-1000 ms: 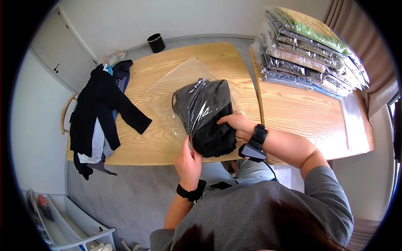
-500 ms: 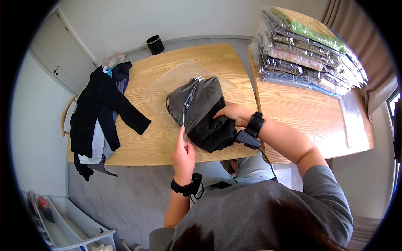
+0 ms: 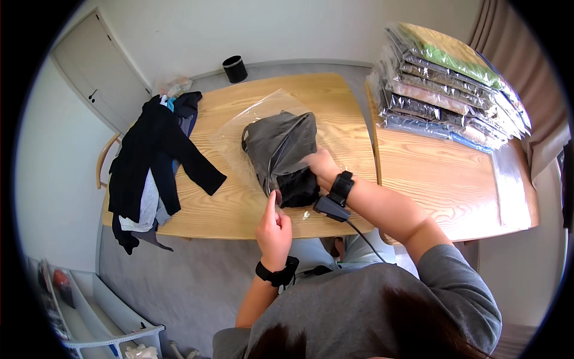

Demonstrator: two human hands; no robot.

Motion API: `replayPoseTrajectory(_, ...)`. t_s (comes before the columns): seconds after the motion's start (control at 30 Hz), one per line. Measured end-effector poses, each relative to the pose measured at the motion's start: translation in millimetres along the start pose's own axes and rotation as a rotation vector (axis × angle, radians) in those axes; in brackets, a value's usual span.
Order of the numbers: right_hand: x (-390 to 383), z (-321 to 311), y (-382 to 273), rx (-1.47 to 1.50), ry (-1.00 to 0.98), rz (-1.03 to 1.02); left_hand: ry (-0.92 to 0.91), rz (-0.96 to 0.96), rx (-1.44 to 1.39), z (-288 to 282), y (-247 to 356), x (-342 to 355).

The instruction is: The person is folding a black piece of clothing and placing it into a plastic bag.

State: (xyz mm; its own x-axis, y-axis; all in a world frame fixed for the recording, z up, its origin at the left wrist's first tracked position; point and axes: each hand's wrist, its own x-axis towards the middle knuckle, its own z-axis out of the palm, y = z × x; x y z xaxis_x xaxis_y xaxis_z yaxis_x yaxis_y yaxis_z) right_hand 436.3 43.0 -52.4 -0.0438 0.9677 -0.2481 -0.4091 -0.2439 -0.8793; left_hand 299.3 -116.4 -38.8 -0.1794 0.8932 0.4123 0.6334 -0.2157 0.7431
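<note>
A folded black garment (image 3: 298,186) lies partly inside a clear plastic bag (image 3: 263,116) on the wooden table (image 3: 239,203). My left hand (image 3: 274,227) pinches the near edge of the bag's opening at the garment's lower left. My right hand (image 3: 320,166) presses on the garment's right side, its fingers under the plastic film. Both wrists wear black bands, and a small black device with a cable hangs from the right one.
A pile of dark and grey clothes (image 3: 152,161) hangs over the table's left edge. A tall stack of bagged garments (image 3: 445,84) sits at the back right on a second table. A black cup (image 3: 235,69) stands on the floor behind. Grey bins (image 3: 89,317) are at lower left.
The garment has slid deeper into the bag, away from me. My right hand moved in with it, and my left hand stayed on the bag's edge.
</note>
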Motion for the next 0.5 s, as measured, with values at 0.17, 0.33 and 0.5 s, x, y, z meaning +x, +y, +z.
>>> replayPoseTrajectory(0.17,2,5,15,-0.081,0.089,-0.11,0.039,0.082,0.005,9,8,-1)
replayPoseTrajectory(0.33,-29,2,-7,-1.012,0.217,-0.503,0.067,0.012,-0.154,13,3,-2)
replayPoseTrajectory(0.5,-70,-14,-47,-1.368,-0.317,-1.161,0.088,0.02,-0.243,10,2,-6)
